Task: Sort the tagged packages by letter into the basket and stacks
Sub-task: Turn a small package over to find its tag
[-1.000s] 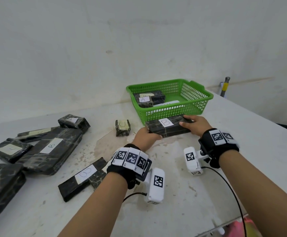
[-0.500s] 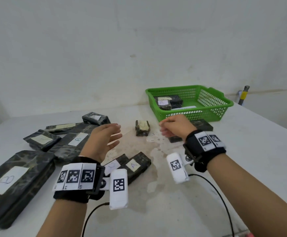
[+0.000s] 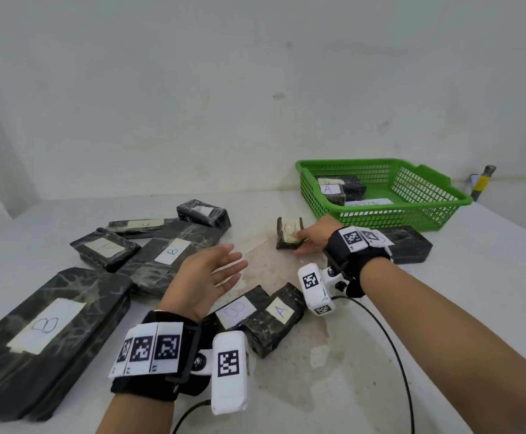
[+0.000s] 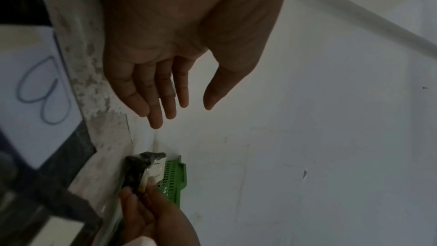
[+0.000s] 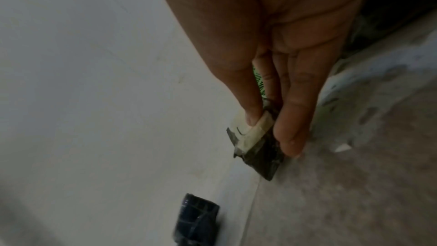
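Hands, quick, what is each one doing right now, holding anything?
Left hand: open, fingers straight, holding nothing, above the table.
Right hand: thumb and fingers pinching the small package next to the green basket.

packages (image 3: 149, 264) lie left of the basket (image 3: 424, 214) on the table (image 3: 474, 292).

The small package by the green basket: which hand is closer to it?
Right. The right hand pinches the small package with thumb and fingers. The left hand hovers open, apart from it, nearer the person.
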### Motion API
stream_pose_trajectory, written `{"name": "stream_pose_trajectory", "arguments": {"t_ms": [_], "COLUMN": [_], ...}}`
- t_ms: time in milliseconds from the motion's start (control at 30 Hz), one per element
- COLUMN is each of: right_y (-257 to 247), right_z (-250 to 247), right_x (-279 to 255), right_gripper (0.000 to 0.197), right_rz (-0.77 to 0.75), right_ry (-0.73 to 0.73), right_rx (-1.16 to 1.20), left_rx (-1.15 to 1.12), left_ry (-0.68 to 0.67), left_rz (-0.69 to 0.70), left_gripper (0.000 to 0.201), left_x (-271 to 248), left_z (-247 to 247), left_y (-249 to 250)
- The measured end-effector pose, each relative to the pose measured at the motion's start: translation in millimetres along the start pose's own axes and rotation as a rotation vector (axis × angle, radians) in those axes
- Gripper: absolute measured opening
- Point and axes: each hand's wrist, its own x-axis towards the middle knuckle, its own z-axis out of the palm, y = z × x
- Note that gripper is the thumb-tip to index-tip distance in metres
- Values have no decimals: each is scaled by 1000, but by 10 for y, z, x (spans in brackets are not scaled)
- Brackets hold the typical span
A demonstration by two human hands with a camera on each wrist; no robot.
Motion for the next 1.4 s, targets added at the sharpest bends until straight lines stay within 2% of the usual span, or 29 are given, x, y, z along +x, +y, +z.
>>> {"name": "stream_pose_trajectory", "arguments": {"t_ms": [100, 267, 367, 433, 600, 633, 800, 900, 967, 1100, 1133, 1233, 1333, 1400], "right_y": [-59, -93, -22, 47, 181, 190, 211, 254, 258, 273, 287, 307, 297, 295], "right_z": [-3, 73, 197, 323, 551, 564, 501, 478, 484, 487, 482, 474, 496, 506], "right_x": [-219, -678, -884, -973, -1070, -1076, -1062, -1041, -1052, -1042, -1031, -1025, -1057, -1062], "right_gripper": [32, 22, 23, 25, 25, 27, 54, 65, 61, 22, 17, 15, 15, 20], "right_rz": [7, -108, -159, -192, -255, -261, -332, -420, -460, -550, -563, -560, -518, -515], "right_ry": [-89, -276, -347, -348, -348, -353, -187, -227, -290, -265, -246, -242, -265, -239], "right_rx": [301, 513, 607, 651, 676, 670, 650, 626, 600, 661, 680, 709, 719, 722], "left_rx": [-40, -2, 21, 26, 38, 45, 72, 91, 103, 156, 173, 211, 258, 272], "left_ry": [-32, -33, -73, -112, -102, -93, -52, -68, -86, -146, -161, -132, -62, -68], "left_rz": [7, 94, 156, 211, 348, 368, 383, 355, 342, 385, 402, 474, 552, 572], "left_gripper": [16, 18, 40, 45, 10, 8, 11, 15, 18, 18, 18, 14, 20, 22], "left_x": [-32, -91, -108, -112, -125, -123, -94, -93, -94, -111, -116, -101, -69, -86], "left_z": [30, 90, 95, 101, 140, 144, 143, 138, 149, 170, 170, 164, 141, 150], "left_y": [-15, -13, -28, -38, -57, -61, -64, -68, -76, -101, -107, -135, -163, -161]}}
